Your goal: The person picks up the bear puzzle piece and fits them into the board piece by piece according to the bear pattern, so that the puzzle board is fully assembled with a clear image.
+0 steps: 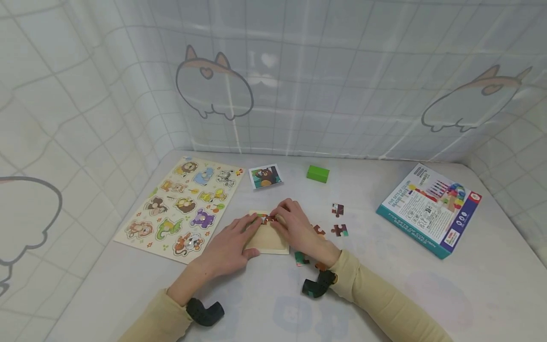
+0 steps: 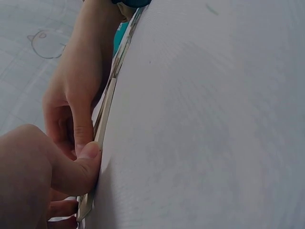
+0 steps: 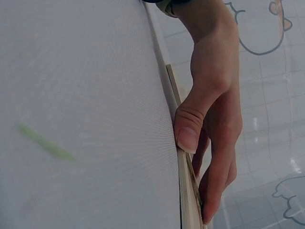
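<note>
A shallow wooden puzzle tray [image 1: 268, 240] lies on the table between both hands. Brown and green jigsaw pieces [image 1: 266, 219] lie along its far edge. My left hand [image 1: 228, 249] holds the tray's left side, its thumb at the near edge and its fingers reaching toward the far left corner. My right hand [image 1: 299, 230] is over the tray's far right part, thumb and fingertips pinching a brown jigsaw piece [image 1: 273, 219], partly hidden. In the left wrist view, the right hand [image 2: 76, 95] points its thumb down at the tray [image 2: 108, 100].
Loose jigsaw pieces [image 1: 339, 230] lie right of the tray, some partly under the right wrist. Behind it are a bear picture card [image 1: 266, 176] and a green block [image 1: 318, 174]. An animal puzzle board [image 1: 171, 209] lies left; a beaded-toy box [image 1: 429, 209] sits right.
</note>
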A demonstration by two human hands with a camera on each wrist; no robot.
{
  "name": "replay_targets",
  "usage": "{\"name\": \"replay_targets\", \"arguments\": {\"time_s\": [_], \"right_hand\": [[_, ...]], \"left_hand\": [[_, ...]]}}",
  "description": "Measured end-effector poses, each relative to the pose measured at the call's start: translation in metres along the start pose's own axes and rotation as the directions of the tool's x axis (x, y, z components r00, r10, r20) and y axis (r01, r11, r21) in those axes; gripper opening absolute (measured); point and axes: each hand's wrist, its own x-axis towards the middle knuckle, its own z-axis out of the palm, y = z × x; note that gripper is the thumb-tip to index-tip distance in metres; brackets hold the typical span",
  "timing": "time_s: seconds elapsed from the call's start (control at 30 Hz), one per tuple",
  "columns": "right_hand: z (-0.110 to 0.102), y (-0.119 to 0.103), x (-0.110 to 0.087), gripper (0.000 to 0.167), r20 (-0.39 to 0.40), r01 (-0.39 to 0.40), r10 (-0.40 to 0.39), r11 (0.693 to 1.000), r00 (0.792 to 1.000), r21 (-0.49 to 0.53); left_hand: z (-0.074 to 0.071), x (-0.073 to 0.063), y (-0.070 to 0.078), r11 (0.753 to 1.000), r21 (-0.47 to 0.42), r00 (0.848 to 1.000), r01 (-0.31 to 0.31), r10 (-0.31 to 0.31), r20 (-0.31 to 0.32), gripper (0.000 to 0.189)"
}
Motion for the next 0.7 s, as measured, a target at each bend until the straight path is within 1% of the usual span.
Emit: {"name": "replay_targets", "arguments": {"time_s": [0.17, 0.3, 0.47, 0.63, 0.7], "right_hand": [[0.0002, -0.0001, -0.0001, 0.020, -0.006, -0.009, 0.009, 1.000, 1.000, -0.006], [-0.0009, 0.0009, -0.0001, 0.028, -0.012, -0.013, 0.012, 1.000, 1.000, -0.018], [-0.0013, 0.0028, 0.0008, 0.028, -0.011, -0.011, 0.011, 0.999, 1.000, -0.037], [-0.0003, 0.0040, 0.0024, 0.028, 0.005, -0.012, 0.012, 1.000, 1.000, -0.023], [0.0001, 0.0037, 0.0026, 0.028, 0.008, -0.015, 0.015, 1.000, 1.000, -0.018]], "left_hand": [[0.0001, -0.0002, 0.0000, 1.000, -0.004, 1.000, 0.001, -0.001, -0.002, 0.073], [0.0003, 0.0008, 0.0009, 1.000, 0.001, 1.000, -0.014, 0.014, -0.014, 0.072], [0.0007, 0.0033, 0.0030, 0.999, -0.011, 0.999, -0.040, 0.040, -0.014, 0.073], [-0.0011, 0.0052, 0.0057, 0.999, -0.050, 1.000, -0.005, 0.006, 0.021, 0.075], [-0.0018, 0.0064, 0.0058, 0.999, -0.052, 0.999, 0.006, -0.004, 0.032, 0.075]]}}
